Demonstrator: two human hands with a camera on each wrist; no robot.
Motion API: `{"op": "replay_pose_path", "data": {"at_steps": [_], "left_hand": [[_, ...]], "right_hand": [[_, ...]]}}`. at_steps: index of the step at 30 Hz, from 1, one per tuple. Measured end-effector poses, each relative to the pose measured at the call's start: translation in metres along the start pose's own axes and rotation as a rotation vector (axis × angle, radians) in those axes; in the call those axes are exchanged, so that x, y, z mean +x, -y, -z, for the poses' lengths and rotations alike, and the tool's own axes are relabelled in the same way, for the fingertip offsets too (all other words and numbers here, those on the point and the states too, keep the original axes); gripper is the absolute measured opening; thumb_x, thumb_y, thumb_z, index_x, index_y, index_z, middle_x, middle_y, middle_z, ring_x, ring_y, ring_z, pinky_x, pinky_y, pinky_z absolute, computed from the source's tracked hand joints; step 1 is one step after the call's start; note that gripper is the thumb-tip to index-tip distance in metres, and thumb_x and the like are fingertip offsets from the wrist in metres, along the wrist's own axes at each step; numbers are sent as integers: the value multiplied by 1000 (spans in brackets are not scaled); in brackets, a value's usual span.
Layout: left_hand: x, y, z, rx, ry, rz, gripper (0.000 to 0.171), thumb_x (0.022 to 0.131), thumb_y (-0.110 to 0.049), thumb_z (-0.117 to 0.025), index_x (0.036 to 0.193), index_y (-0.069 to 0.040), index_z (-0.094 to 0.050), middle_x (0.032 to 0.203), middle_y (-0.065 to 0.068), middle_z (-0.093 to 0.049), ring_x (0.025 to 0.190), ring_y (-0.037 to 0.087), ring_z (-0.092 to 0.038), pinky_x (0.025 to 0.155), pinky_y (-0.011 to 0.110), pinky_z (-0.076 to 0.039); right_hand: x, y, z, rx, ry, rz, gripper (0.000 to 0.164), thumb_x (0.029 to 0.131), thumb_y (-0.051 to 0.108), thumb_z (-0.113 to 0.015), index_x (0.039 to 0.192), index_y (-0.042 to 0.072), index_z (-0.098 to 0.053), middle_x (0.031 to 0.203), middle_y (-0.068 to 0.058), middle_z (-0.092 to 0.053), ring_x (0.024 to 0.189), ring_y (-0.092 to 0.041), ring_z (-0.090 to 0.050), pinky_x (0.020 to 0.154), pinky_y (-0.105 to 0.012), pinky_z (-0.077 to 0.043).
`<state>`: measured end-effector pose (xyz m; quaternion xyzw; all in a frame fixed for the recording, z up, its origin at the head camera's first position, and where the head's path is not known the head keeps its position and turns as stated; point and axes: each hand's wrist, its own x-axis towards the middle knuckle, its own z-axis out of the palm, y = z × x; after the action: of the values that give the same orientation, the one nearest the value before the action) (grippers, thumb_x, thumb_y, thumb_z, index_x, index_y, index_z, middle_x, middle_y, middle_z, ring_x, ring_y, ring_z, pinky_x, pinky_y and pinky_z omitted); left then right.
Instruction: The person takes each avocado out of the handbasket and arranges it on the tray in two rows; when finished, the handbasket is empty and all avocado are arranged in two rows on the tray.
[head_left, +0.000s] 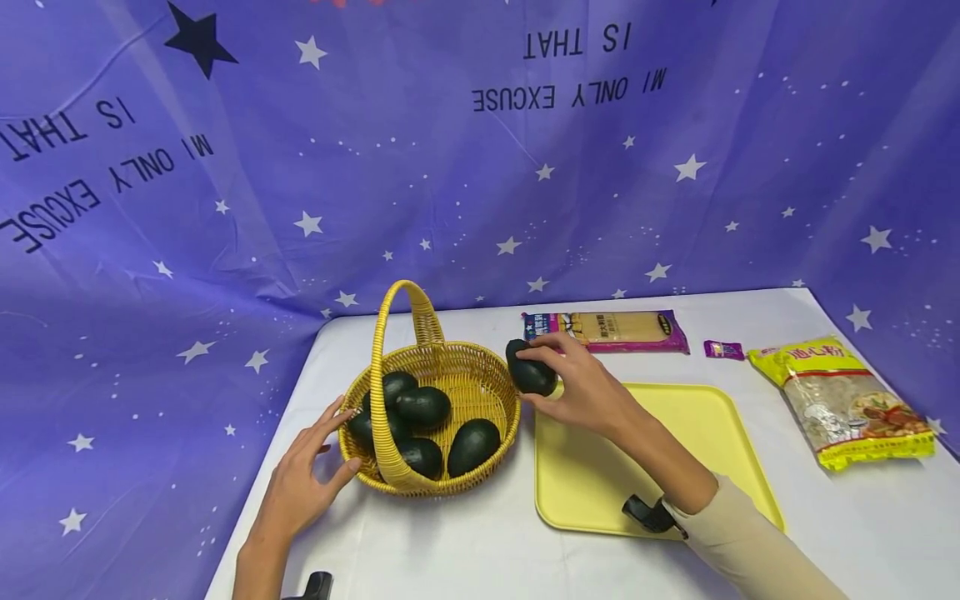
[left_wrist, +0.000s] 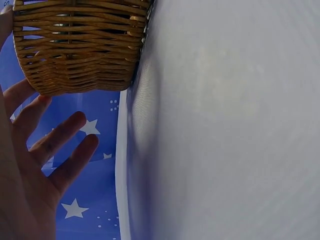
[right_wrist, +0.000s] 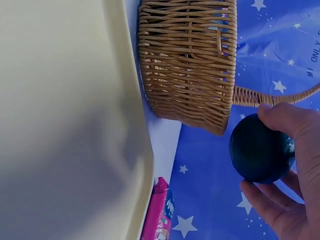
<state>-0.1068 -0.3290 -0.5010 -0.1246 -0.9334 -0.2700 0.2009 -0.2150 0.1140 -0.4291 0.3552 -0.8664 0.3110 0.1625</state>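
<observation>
Between the thumb and fingers of my right hand is a dark green avocado, held up beside the right rim of a yellow wicker basket. The right wrist view shows the same avocado raised off the table, level with the basket's upper part. Several more avocados lie inside the basket, most of them on its left side, one at the front right. My left hand rests its spread fingertips against the basket's left rim; in the left wrist view its fingers are extended by the wicker wall.
A yellow tray lies right of the basket, under my right forearm. Behind it is a purple noodle packet, with a small purple sachet beside it. A yellow-and-clear food bag lies at the far right. A starry blue cloth hangs behind.
</observation>
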Motion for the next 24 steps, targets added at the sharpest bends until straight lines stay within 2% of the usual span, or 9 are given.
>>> {"op": "replay_pose_path", "data": {"at_steps": [4,10,19,24], "left_hand": [[0,0,-1,-53,2,7,72,92,-22,-84,158,-25,-57,170,0,-44,134,2,-52,96,15,-54],[1,-2,-1,-115,6,19,72,92,-17,-82,159,-21,-55,170,2,-44,135,-3,-50,97,13,-53],[1,-2,-1,-143,6,31,72,92,-17,-81,159,-20,-55,171,2,-43,134,-4,-50,96,8,-51],[1,-2,-2,-150,6,30,72,92,-16,-81,159,-19,-55,171,1,-43,133,-5,-50,96,7,-50]], "right_hand": [[-9,-2,2,-16,-34,-27,58,83,25,-94,136,16,-73,142,-12,-60,127,-32,-62,96,-48,-63],[-25,-8,2,-46,-74,-67,60,79,22,-96,134,16,-73,138,-12,-61,125,-33,-63,96,-49,-63],[-48,-15,-8,-58,-52,-144,58,79,21,-97,132,15,-74,134,-13,-62,121,-32,-63,93,-49,-64],[-58,-16,-16,-55,-37,-182,57,79,21,-97,132,15,-74,134,-11,-60,119,-30,-63,97,-49,-62]]}}
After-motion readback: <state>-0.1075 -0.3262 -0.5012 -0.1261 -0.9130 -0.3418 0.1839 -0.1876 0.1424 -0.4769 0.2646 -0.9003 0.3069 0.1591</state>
